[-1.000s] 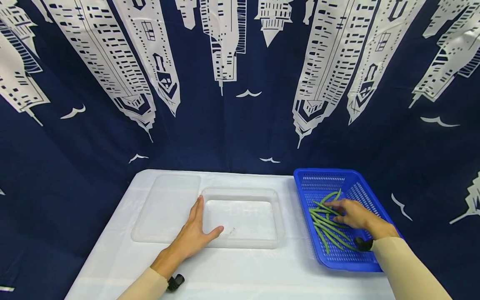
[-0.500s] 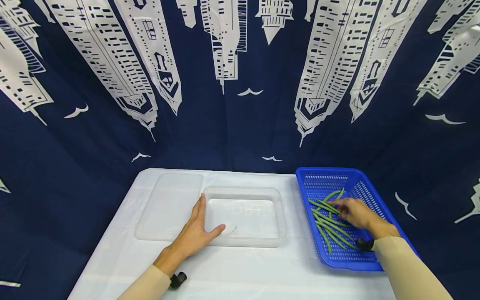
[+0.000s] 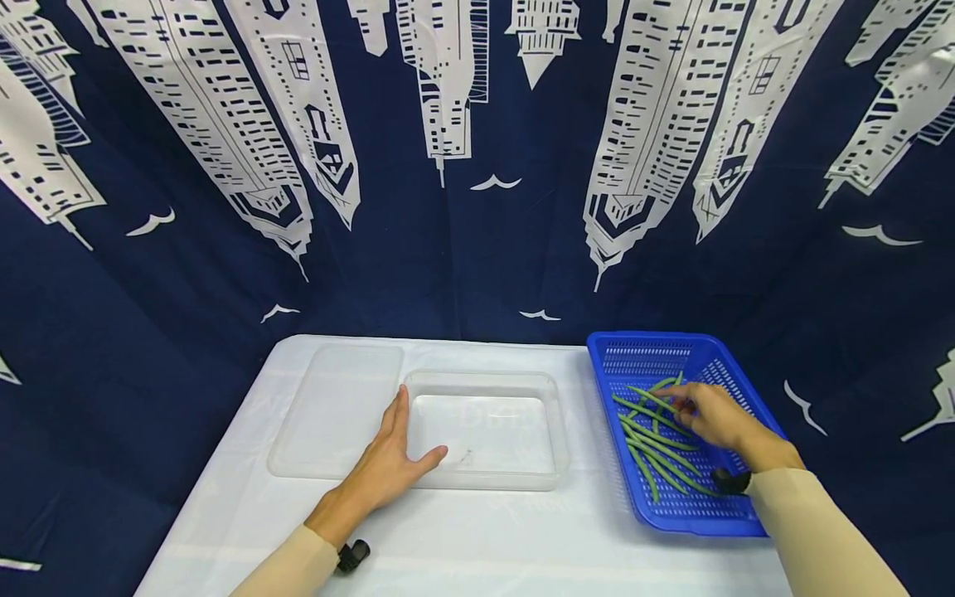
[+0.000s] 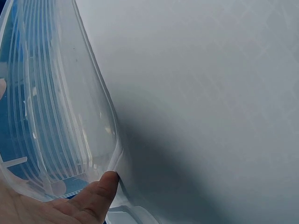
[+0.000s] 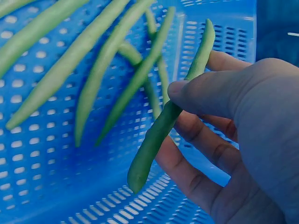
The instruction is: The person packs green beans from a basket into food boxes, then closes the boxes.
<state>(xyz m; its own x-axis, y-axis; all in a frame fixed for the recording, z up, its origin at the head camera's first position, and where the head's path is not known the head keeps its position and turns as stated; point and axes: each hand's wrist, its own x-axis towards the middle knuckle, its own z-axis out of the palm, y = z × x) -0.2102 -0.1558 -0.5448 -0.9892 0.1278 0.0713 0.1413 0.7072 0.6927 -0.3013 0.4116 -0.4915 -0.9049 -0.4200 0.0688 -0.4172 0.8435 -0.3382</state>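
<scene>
Over the blue basket [image 3: 739, 522], my right hand [image 3: 712, 414] pinches one green bean [image 5: 156, 133] between thumb and fingers. Several other green beans [image 3: 660, 456] lie loose on the basket's floor below it. My left hand [image 3: 384, 464] is spread at the near left corner of a clear plastic container [image 3: 488, 481], its fingers straight along the left side. In the left wrist view the thumb [image 4: 105, 186] touches the container's rim; most of the other fingers are out of that view.
A flat translucent lid [image 3: 328, 414] lies left of the container on the white table [image 3: 462, 547]. The basket stands at the table's right side. Behind hangs a dark blue cloth [image 3: 448, 265] with white building prints.
My right hand has gripped a green bean and shifted slightly up and right with it, away from the other beans. My left hand stays in place at the container.
</scene>
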